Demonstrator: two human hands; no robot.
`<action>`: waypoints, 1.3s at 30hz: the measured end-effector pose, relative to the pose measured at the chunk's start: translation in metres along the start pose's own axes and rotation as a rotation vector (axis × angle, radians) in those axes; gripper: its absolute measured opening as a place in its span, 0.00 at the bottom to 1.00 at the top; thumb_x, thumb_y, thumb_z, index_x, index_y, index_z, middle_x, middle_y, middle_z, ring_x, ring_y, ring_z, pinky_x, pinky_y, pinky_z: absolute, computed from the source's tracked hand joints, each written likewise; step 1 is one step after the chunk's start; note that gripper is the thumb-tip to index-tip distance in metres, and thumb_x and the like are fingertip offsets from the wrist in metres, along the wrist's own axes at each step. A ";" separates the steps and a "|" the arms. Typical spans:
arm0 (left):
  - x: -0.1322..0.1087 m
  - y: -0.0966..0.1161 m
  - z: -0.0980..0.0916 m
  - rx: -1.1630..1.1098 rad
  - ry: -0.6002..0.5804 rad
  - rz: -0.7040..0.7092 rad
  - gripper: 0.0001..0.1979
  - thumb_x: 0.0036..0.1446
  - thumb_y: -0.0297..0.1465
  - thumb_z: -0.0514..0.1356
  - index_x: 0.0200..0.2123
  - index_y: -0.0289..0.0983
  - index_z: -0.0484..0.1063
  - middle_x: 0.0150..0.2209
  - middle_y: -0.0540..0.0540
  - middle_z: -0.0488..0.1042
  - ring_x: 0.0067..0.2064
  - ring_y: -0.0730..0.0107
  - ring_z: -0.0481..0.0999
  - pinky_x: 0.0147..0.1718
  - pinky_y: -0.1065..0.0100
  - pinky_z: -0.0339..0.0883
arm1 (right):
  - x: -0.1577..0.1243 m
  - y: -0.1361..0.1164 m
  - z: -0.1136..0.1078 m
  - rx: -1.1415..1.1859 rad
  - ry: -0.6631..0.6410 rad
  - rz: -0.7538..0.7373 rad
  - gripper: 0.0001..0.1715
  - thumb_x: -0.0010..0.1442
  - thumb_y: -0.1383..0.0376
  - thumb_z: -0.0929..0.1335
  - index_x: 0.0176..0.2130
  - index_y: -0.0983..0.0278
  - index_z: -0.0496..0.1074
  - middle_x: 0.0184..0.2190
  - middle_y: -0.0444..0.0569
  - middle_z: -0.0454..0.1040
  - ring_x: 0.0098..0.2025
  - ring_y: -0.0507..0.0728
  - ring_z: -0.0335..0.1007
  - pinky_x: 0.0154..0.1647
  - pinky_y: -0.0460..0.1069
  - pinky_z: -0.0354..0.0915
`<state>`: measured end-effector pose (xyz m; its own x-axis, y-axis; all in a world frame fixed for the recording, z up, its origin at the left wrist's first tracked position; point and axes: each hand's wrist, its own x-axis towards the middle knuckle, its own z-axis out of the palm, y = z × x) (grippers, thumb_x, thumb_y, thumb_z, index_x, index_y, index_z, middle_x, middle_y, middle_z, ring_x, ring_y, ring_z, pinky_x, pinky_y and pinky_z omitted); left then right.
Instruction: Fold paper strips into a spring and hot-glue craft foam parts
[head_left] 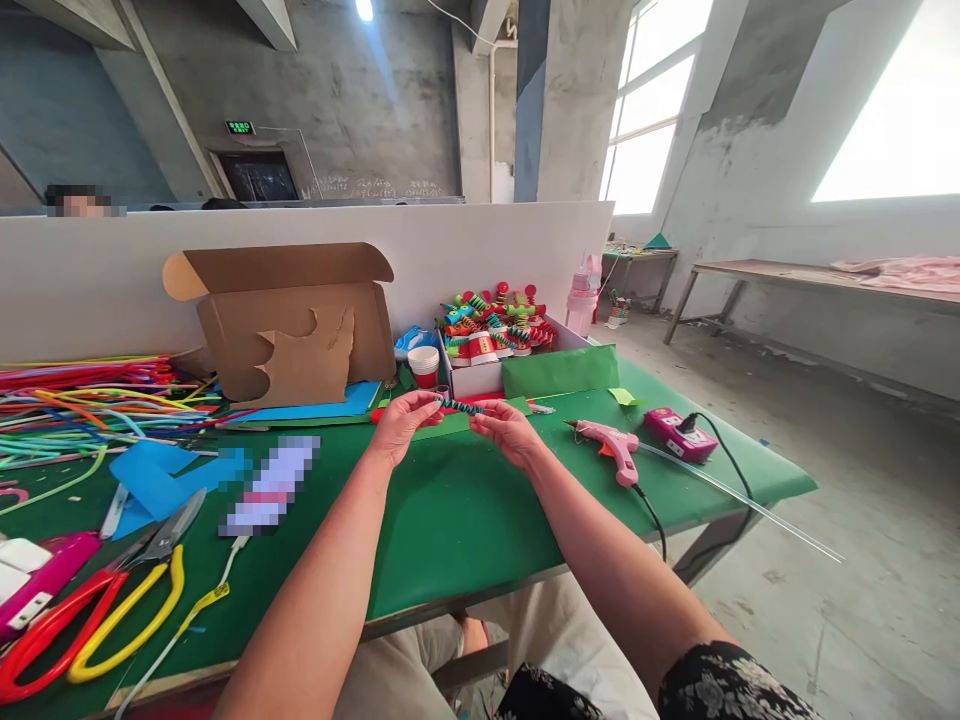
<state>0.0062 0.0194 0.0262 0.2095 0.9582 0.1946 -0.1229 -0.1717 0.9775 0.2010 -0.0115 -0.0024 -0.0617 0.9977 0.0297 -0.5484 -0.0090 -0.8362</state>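
Observation:
A short coiled strip, teal and dark in colour, is stretched sideways above the green table. My left hand pinches one end between thumb and fingertips. The other end is pinched by my right hand. Just behind the hands stand stacked paper cups and a white box full of colourful paper-cup figures with springy coiled limbs. To the right of my right hand lies a pink hot glue gun with a clear glue stick sticking out of its back.
Red-and-yellow scissors, a phone on a cable and blue paper lie left. Behind them are colourful strips and an open cardboard box. A pink power strip sits right, near the table edge.

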 end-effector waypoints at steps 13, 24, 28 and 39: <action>0.018 -0.019 -0.040 0.115 0.523 -0.120 0.10 0.48 0.25 0.63 0.37 0.32 0.73 0.31 0.43 0.77 0.24 0.75 0.76 0.25 0.72 0.72 | 0.004 0.002 -0.007 -0.026 0.110 0.123 0.05 0.53 0.73 0.74 0.28 0.67 0.75 0.24 0.48 0.77 0.23 0.48 0.71 0.28 0.43 0.73; 0.021 -0.027 -0.043 0.744 0.470 0.263 0.15 0.48 0.21 0.54 0.34 0.39 0.78 0.39 0.43 0.79 0.38 0.60 0.78 0.43 0.59 0.72 | 0.005 0.004 -0.009 -0.022 0.083 0.121 0.06 0.54 0.73 0.74 0.28 0.66 0.75 0.24 0.48 0.77 0.23 0.49 0.71 0.27 0.44 0.74; 0.018 -0.036 -0.032 0.993 0.204 0.311 0.16 0.45 0.18 0.53 0.27 0.40 0.78 0.40 0.41 0.80 0.46 0.51 0.75 0.51 0.51 0.66 | 0.005 0.003 -0.006 -0.030 0.096 0.133 0.06 0.54 0.73 0.73 0.27 0.66 0.75 0.23 0.48 0.77 0.22 0.48 0.71 0.26 0.43 0.73; 0.016 -0.047 -0.038 1.116 0.158 0.180 0.22 0.41 0.18 0.55 0.38 0.39 0.79 0.54 0.37 0.75 0.60 0.42 0.66 0.55 0.43 0.61 | -0.002 -0.004 0.003 -0.078 0.148 0.153 0.11 0.58 0.76 0.70 0.25 0.67 0.75 0.22 0.47 0.76 0.21 0.47 0.70 0.25 0.41 0.72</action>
<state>-0.0217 0.0517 -0.0193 0.1421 0.9035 0.4044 0.8085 -0.3416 0.4792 0.2005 -0.0135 0.0023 -0.0131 0.9841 -0.1770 -0.4756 -0.1618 -0.8647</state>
